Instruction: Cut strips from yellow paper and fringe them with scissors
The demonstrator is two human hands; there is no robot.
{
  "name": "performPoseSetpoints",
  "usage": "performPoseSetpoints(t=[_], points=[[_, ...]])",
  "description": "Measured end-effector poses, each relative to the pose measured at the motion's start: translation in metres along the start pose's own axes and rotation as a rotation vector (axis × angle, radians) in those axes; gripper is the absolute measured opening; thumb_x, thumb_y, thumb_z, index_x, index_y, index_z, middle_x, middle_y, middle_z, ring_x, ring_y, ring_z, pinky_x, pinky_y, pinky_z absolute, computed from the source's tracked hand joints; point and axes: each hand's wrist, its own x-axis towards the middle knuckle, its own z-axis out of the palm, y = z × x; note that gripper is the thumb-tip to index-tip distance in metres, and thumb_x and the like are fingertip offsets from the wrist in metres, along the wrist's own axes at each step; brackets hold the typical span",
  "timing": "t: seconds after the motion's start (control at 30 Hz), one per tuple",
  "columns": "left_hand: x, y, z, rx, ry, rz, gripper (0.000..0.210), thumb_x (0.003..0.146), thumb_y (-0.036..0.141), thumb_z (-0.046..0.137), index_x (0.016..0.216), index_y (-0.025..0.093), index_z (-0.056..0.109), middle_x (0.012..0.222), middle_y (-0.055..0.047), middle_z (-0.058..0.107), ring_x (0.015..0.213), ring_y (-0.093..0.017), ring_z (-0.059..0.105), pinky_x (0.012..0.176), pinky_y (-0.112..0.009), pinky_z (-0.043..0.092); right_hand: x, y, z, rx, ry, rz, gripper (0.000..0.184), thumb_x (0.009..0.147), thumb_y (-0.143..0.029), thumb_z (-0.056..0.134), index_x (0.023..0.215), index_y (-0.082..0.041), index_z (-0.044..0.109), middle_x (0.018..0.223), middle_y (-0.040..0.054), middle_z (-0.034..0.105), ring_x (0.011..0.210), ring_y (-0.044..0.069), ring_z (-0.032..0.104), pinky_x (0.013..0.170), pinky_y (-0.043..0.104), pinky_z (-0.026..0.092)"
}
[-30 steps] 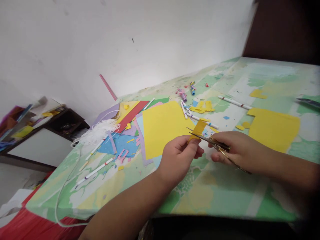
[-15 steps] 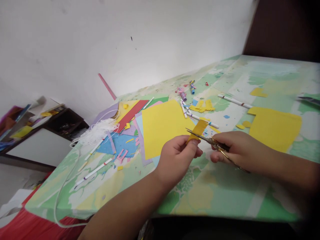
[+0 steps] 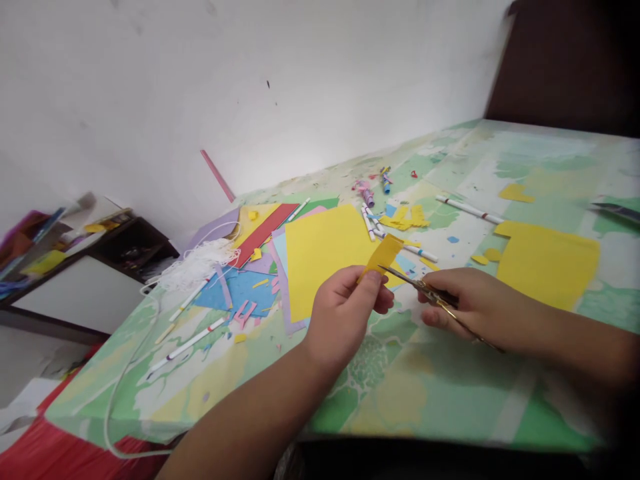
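Observation:
Between the thumb and fingers of my left hand (image 3: 345,313) is a small yellow paper strip (image 3: 384,255), tilted up and away from me. My right hand (image 3: 475,307) grips a pair of scissors (image 3: 425,288) with gold-coloured handles. The scissor tips point left and meet the strip's right edge, close to my left thumb. Behind my left hand lies a large yellow sheet (image 3: 325,253) on top of other coloured sheets. A cut yellow sheet (image 3: 547,260) rests beyond my right hand.
A patterned cloth covers the table (image 3: 400,400). Markers (image 3: 187,347), blue paper (image 3: 240,290) and a tangle of white string (image 3: 200,263) lie left. Fringed yellow scraps (image 3: 407,217) and small paper rolls (image 3: 367,193) lie further back. A dark blade-like object (image 3: 617,212) is far right.
My left hand and the yellow strip have shifted slightly left. The scissors, which lay across the strip, now reach only its right edge with their tips.

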Motion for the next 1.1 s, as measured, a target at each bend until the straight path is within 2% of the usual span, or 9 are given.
performPoseSetpoints(t=[0.43,0.7,0.87,1.1], points=[[0.0036,0.0003,-0.0007,-0.101,0.057,-0.004,0.014,0.076,0.028,0.055,0.074,0.015,0.061,0.058,0.003,0.060,0.049,-0.007,0.056,0.051,-0.020,0.047,-0.0016,0.0014,0.0024,0.051,-0.020,-0.037,0.043,0.077,-0.060,0.036,0.064,-0.020,0.044,0.059,-0.0008,0.047,0.055,0.013,0.043,0.050,0.026,0.033],[0.0072,0.0019,0.0021,-0.126,-0.009,-0.147,0.018,0.078,0.027,0.054,0.068,0.013,0.061,0.065,-0.002,0.065,0.056,-0.010,0.061,0.059,-0.025,0.052,0.0001,0.0021,0.0031,-0.088,0.008,0.053,0.042,0.077,-0.060,0.038,0.065,-0.020,0.044,0.060,0.0000,0.050,0.056,0.014,0.045,0.051,0.026,0.033],[0.0080,0.0002,0.0020,-0.167,0.001,-0.176,0.017,0.076,0.028,0.056,0.068,0.013,0.060,0.063,-0.002,0.065,0.055,-0.010,0.062,0.059,-0.025,0.053,0.0003,0.0007,0.0022,-0.165,0.022,0.076,0.044,0.076,-0.062,0.038,0.062,-0.021,0.041,0.058,-0.0001,0.049,0.054,0.014,0.043,0.049,0.026,0.030],[0.0069,-0.0009,0.0040,-0.187,-0.046,-0.215,0.019,0.077,0.028,0.056,0.069,0.012,0.060,0.063,-0.002,0.064,0.055,-0.010,0.062,0.058,-0.023,0.052,0.0011,-0.0034,-0.0008,-0.173,0.020,0.086,0.045,0.073,-0.063,0.040,0.057,-0.021,0.038,0.055,-0.0001,0.048,0.052,0.014,0.042,0.048,0.025,0.029]])
